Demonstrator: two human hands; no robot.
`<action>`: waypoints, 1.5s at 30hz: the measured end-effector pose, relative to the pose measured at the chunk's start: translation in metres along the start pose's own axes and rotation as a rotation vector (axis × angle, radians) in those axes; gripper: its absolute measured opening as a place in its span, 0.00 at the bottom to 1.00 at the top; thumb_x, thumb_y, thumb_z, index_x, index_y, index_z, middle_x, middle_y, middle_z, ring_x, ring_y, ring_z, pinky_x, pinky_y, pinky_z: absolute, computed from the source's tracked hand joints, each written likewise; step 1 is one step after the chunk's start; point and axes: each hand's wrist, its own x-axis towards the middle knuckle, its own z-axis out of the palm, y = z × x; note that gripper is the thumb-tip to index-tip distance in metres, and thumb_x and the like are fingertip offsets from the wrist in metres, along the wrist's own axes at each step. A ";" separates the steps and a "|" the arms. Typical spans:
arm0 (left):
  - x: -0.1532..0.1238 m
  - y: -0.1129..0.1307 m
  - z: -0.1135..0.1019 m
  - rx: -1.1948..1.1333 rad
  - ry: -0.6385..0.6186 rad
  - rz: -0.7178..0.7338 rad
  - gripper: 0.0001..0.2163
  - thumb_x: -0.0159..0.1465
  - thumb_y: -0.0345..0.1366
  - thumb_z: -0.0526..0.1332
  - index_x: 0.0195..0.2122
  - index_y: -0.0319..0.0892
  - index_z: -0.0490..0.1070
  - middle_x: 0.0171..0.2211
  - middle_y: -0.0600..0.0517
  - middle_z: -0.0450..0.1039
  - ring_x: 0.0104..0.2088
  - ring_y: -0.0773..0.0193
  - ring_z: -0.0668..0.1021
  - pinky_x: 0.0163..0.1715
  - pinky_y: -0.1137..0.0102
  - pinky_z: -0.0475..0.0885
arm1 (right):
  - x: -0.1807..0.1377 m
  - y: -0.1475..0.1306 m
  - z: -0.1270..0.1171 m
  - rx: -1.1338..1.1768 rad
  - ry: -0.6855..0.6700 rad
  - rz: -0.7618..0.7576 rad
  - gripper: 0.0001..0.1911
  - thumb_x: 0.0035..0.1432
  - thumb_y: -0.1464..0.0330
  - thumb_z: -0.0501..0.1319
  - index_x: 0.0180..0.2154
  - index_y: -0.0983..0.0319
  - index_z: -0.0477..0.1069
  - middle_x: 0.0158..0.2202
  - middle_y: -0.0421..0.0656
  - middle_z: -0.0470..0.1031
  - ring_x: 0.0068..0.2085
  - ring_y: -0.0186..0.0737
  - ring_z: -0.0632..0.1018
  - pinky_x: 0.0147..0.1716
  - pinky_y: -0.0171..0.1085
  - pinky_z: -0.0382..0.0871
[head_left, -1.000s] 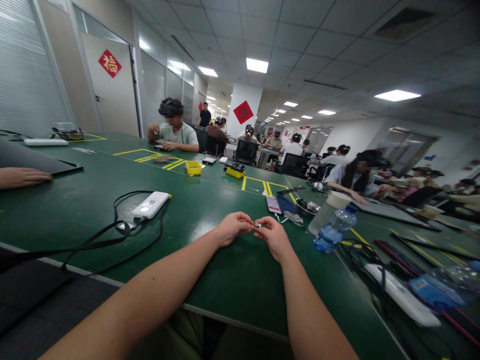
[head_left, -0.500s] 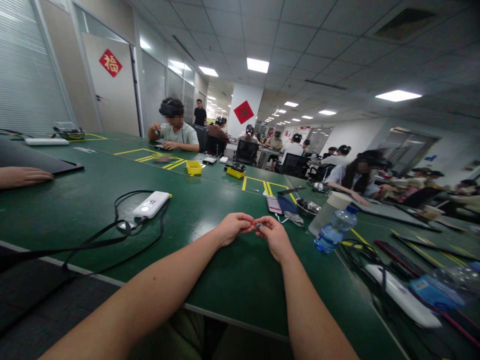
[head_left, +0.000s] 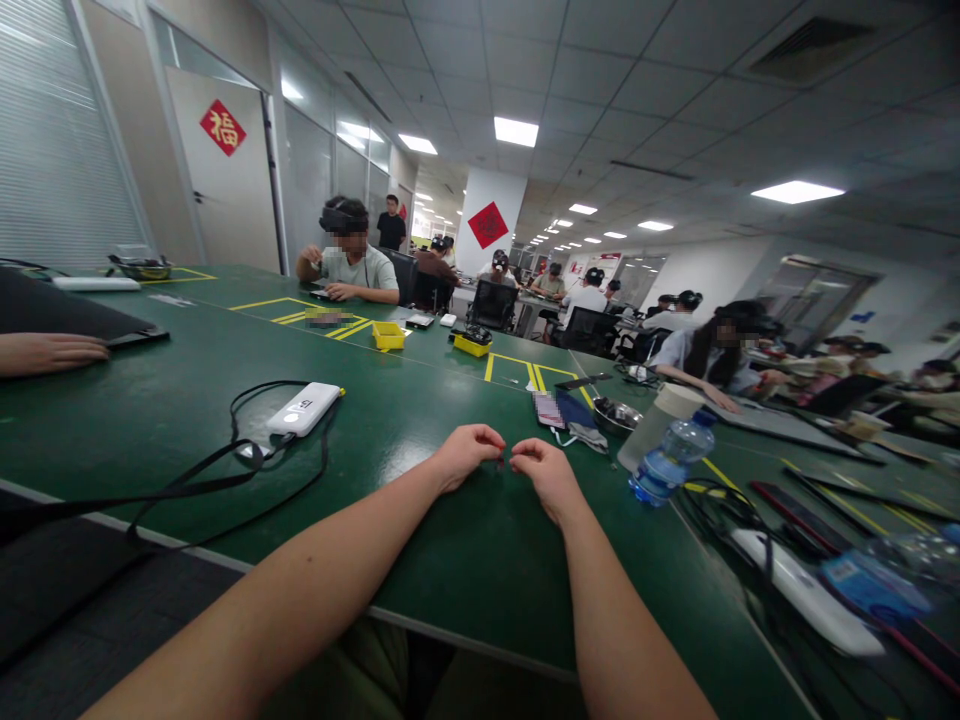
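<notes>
My left hand (head_left: 466, 452) and my right hand (head_left: 546, 470) rest knuckles-up on the green table (head_left: 187, 420), fingers curled under and almost touching each other. A tiny dark and red part (head_left: 500, 462) shows in the gap between them, at the left fingertips. I cannot make out what the right fingers hold, if anything.
A white power bank (head_left: 304, 409) with a black strap and cable lies to the left. A water bottle (head_left: 670, 457), a cup and a metal bowl (head_left: 615, 413) stand to the right, with cables and devices beyond. Another person's hand (head_left: 49, 352) rests far left. Other people sit around.
Both hands have sunk a little and curled under. The small red and metal part that stood out between the fingertips is now almost hidden.
</notes>
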 end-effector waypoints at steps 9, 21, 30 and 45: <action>0.008 -0.009 -0.006 0.044 0.153 -0.123 0.09 0.47 0.24 0.62 0.32 0.37 0.72 0.23 0.53 0.71 0.20 0.73 0.70 0.22 0.77 0.64 | 0.005 0.012 0.002 -0.432 -0.080 -0.143 0.18 0.46 0.69 0.59 0.42 0.59 0.72 0.39 0.43 0.71 0.26 0.31 0.69 0.34 0.37 0.66; 0.009 -0.011 -0.006 -0.056 0.168 -0.142 0.07 0.48 0.23 0.62 0.29 0.35 0.70 0.21 0.52 0.71 0.20 0.72 0.71 0.23 0.76 0.66 | 0.017 0.025 0.008 -0.746 -0.109 -0.220 0.09 0.50 0.74 0.57 0.32 0.59 0.74 0.35 0.44 0.71 0.36 0.38 0.73 0.40 0.36 0.64; 0.006 -0.009 -0.006 -0.029 0.099 -0.157 0.07 0.48 0.25 0.63 0.30 0.36 0.70 0.22 0.52 0.71 0.21 0.71 0.71 0.24 0.75 0.66 | 0.008 0.010 0.001 -0.444 0.002 -0.162 0.09 0.47 0.68 0.58 0.34 0.60 0.72 0.23 0.37 0.71 0.23 0.34 0.69 0.26 0.34 0.62; 0.004 -0.005 -0.003 0.275 0.030 0.030 0.07 0.50 0.28 0.64 0.31 0.37 0.71 0.25 0.52 0.73 0.25 0.69 0.73 0.25 0.76 0.66 | 0.005 0.002 0.003 -0.403 0.005 -0.165 0.11 0.48 0.66 0.58 0.35 0.62 0.72 0.28 0.42 0.75 0.27 0.36 0.73 0.30 0.35 0.65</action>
